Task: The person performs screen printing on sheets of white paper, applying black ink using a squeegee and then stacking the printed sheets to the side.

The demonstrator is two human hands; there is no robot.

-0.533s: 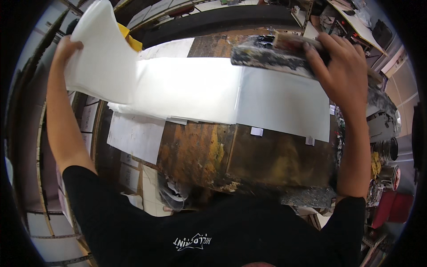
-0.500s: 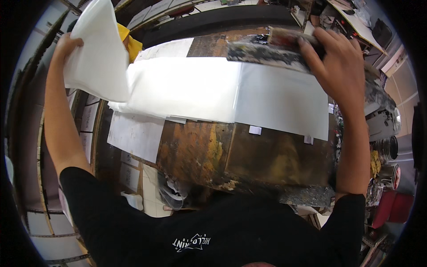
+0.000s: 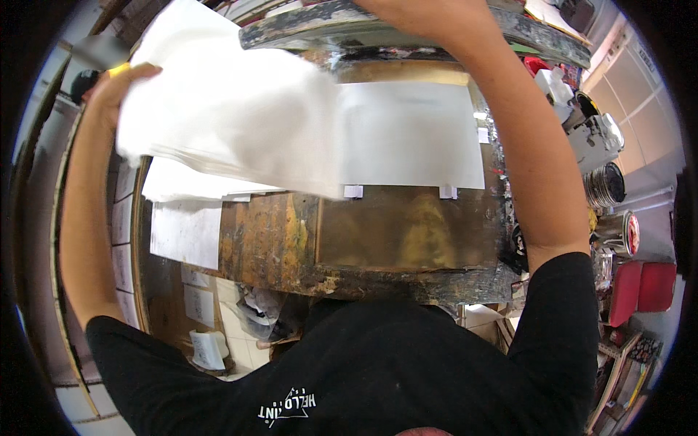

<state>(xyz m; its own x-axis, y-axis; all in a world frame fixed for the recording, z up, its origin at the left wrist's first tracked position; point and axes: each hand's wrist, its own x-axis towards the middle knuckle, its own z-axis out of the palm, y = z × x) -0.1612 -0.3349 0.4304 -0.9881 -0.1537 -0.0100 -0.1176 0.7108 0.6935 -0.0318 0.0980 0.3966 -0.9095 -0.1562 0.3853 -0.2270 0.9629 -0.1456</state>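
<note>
My left hand (image 3: 122,89) grips the left edge of a large white sheet (image 3: 233,116), its fingers closed. The sheet is bowed, blurred by motion and hangs above other white paper (image 3: 189,185). At the right, a separate pale sheet (image 3: 414,131) lies flat on the worktable (image 3: 265,236), with two small white tabs (image 3: 353,191) along its near edge. My right hand (image 3: 425,16) reaches to the top of the view, over a long paint-smeared frame (image 3: 313,29). Its fingers are cut off by the picture's edge, so its hold is hidden.
A printed sheet (image 3: 185,232) lies on the table's left part. Metal cans (image 3: 618,231) and a white container (image 3: 596,142) stand at the right, above a red chair (image 3: 640,291). A plastic bag (image 3: 265,314) sits below the near edge. Shelving runs along the left.
The frame at the far side now appears as a long raised bar, and my right hand has moved up and left. The white sheet in my left hand has spread out to the right.
</note>
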